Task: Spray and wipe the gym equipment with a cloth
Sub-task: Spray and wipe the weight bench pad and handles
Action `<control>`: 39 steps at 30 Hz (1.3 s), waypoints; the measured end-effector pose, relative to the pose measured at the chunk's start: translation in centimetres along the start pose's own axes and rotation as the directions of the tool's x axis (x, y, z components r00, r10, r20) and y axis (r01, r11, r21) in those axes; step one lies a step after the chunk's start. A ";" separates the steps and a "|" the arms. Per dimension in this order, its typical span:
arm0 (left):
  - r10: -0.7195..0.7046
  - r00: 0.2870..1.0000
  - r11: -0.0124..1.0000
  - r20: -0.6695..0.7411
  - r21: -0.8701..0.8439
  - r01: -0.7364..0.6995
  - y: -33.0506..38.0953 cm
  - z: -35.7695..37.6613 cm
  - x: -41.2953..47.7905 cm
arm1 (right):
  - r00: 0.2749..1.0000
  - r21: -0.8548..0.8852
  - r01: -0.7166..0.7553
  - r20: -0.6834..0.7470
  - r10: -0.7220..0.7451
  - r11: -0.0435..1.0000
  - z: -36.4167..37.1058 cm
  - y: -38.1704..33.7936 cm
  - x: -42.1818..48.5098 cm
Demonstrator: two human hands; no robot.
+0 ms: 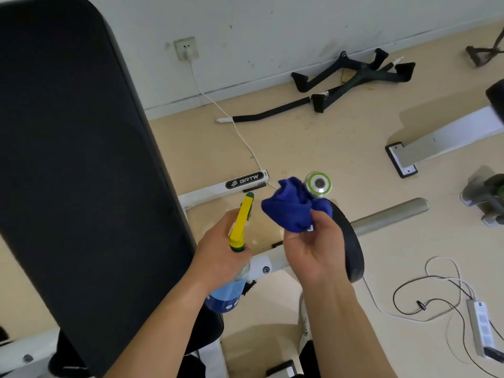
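Your right hand [313, 249] grips the bunched blue cloth [293, 207] at centre, just near the silver bar end [317, 183]; your left hand [221, 249] clasps the spray bottle [231, 285] beside it; the black pad [71, 159] fills the left; cable handles [351, 75] lie far by the wall.

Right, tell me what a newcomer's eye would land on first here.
First the big black bench pad filling the left side. Then the two hands in the middle: the left hand grips a spray bottle with a yellow trigger head, and the right hand holds up a bunched blue cloth. Beyond them, black cable handles lie on the floor by the wall.
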State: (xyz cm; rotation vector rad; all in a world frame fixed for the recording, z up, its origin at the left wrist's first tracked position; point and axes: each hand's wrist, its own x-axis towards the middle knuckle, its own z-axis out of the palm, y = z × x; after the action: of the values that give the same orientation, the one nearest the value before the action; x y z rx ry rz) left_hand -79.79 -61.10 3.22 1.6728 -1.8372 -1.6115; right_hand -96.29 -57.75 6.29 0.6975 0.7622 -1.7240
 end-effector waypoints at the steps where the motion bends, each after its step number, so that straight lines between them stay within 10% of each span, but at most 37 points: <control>1: 0.001 1.000 1.000 -0.004 -0.014 -0.001 0.0 -0.6 -0.5 | 0.999 -0.026 -0.002 0.047 0.003 1.000 0.0 0.1 -1.0; 12: -0.175 0.904 0.954 -0.389 -0.294 0.058 -7.3 -11.0 -11.3 | 0.903 -0.484 -0.342 0.069 0.425 0.805 2.7 15.5 -5.5; 25: -0.500 0.439 0.841 -0.746 -0.540 0.041 -24.6 -21.3 -26.9 | 0.755 -0.909 -0.343 -0.116 0.646 0.237 -0.6 42.8 -10.0; 39: -0.496 0.506 0.854 -0.706 -0.502 0.138 -31.8 -28.3 -28.2 | 0.740 -0.978 -0.119 0.027 0.672 0.171 -2.6 56.2 -8.7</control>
State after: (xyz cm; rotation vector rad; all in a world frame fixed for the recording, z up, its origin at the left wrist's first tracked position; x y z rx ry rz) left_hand -30.54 -47.85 3.99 2.1148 -0.6935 -0.8632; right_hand -39.72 -62.95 2.92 -0.3905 0.9518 -0.5584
